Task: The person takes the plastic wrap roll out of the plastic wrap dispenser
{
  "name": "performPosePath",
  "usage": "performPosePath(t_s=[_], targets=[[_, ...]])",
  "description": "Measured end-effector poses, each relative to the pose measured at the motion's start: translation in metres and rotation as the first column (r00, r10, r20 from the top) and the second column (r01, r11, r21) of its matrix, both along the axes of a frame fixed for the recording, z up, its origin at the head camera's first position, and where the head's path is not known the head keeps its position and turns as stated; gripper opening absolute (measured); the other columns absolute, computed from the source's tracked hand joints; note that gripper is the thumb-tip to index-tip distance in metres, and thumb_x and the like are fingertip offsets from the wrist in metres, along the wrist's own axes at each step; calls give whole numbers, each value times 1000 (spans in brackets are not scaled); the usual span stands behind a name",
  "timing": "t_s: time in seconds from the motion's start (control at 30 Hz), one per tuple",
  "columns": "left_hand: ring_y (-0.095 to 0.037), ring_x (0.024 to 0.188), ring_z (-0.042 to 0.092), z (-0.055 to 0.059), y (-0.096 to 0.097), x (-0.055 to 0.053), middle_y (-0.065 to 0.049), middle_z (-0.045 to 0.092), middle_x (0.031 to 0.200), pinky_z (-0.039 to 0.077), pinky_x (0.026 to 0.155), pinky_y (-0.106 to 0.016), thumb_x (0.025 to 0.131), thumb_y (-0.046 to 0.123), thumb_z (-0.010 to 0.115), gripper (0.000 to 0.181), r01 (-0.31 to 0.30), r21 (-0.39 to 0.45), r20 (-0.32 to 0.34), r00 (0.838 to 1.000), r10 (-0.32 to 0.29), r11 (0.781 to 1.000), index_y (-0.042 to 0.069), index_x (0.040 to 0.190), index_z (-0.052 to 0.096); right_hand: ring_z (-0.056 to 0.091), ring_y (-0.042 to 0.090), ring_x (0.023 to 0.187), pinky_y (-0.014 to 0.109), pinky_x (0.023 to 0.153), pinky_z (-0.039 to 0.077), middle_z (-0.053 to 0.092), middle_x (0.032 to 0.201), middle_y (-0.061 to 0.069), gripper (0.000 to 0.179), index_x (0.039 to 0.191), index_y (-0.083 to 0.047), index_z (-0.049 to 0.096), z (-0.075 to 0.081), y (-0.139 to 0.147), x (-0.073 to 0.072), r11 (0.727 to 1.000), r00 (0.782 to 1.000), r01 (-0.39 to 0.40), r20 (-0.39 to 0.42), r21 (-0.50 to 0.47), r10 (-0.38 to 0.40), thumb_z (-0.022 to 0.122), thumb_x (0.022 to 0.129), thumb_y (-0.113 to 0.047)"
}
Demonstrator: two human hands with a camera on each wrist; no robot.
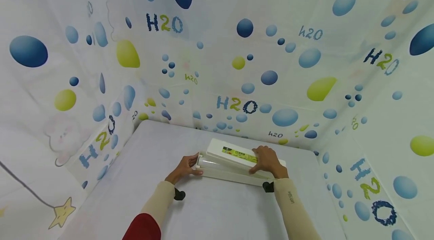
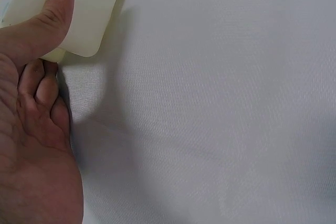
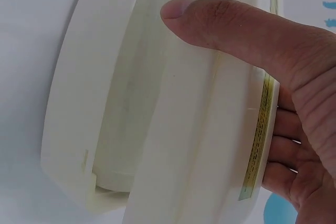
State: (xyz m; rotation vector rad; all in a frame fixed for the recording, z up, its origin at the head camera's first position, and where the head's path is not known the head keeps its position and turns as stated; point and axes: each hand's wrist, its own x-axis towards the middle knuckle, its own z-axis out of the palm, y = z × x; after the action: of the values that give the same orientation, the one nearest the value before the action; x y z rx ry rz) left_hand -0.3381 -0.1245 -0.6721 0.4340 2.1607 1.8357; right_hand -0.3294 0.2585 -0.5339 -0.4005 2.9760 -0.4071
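A long white plastic cling film dispenser (image 1: 223, 175) lies on the table, with a pale roll (image 1: 211, 163) showing inside. Its lid (image 1: 215, 146), which bears a yellow-green label (image 1: 239, 154), sits raised and skewed over the base. My left hand (image 1: 184, 167) grips the left end of the base, thumb at the front. In the left wrist view that thumb lies along a rounded corner (image 2: 89, 32) of the plastic. My right hand (image 1: 269, 161) holds the lid toward its right part. The right wrist view shows the thumb across the lid's front edge (image 3: 184, 145) and the fingers behind.
A white cloth (image 1: 210, 210) covers the table. Behind it and at both sides hang white curtains (image 1: 210, 63) printed with blue and green drops and H2O lettering. Dark wrist camera mounts (image 1: 268, 187) sit under both forearms, close to the table.
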Motion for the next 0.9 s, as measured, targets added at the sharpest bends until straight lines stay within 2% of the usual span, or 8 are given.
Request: performPosePath(t_s=[0.1, 0.13, 0.33, 0.47, 0.73, 0.9], targets=[[-51, 159, 35, 0, -1, 0, -31, 34, 169, 36, 132, -48, 78, 1, 97, 106, 2, 13, -1, 1000, -2, 1000, -14, 162, 34, 62, 23, 93, 50, 91, 59, 76, 112, 9, 92, 137, -2, 75, 1, 3, 1, 1000, 1000, 9, -4, 12, -9, 107, 60, -42], [-53, 158, 36, 1, -1, 1, -33, 34, 168, 37, 131, -48, 79, 2, 97, 105, 7, 8, -19, 1000, -7, 1000, -16, 161, 34, 61, 22, 92, 50, 90, 59, 75, 111, 9, 91, 137, -2, 75, 2, 4, 1, 1000, 1000, 10, -3, 10, -10, 107, 61, -42], [-57, 155, 37, 7, -2, 6, -37, 35, 165, 40, 130, -51, 80, 2, 97, 103, 16, 4, -66, 998, -16, 1000, -18, 159, 35, 58, 20, 82, 42, 77, 54, 70, 95, 3, 77, 124, -4, 79, 4, 8, 2, 1000, 1000, 0, -8, -11, 0, 107, 61, -39], [-57, 155, 37, 9, -2, 6, -37, 34, 166, 38, 130, -54, 80, 1, 96, 103, 11, -8, -51, 999, -12, 1000, -17, 160, 34, 57, 19, 80, 40, 74, 52, 68, 91, 2, 70, 119, -6, 80, 5, 11, 4, 1000, 1000, 6, -6, -10, -7, 106, 62, -38], [-52, 159, 35, -1, -2, -2, -31, 34, 170, 32, 132, -54, 78, 0, 97, 108, 2, -1, 7, 1000, -2, 1000, -13, 163, 32, 57, 21, 83, 45, 79, 54, 70, 96, 5, 78, 127, -1, 78, 7, 16, 7, 999, 999, 33, -17, -36, -34, 106, 63, -37], [-55, 158, 35, 3, -1, 1, -33, 33, 169, 34, 131, -57, 79, 0, 96, 106, 18, -16, -22, 1000, -18, 1000, -14, 162, 32, 57, 21, 83, 44, 77, 53, 70, 95, 6, 80, 129, -1, 77, 6, 23, 7, 999, 999, 37, -29, -27, -38, 105, 63, -39]])
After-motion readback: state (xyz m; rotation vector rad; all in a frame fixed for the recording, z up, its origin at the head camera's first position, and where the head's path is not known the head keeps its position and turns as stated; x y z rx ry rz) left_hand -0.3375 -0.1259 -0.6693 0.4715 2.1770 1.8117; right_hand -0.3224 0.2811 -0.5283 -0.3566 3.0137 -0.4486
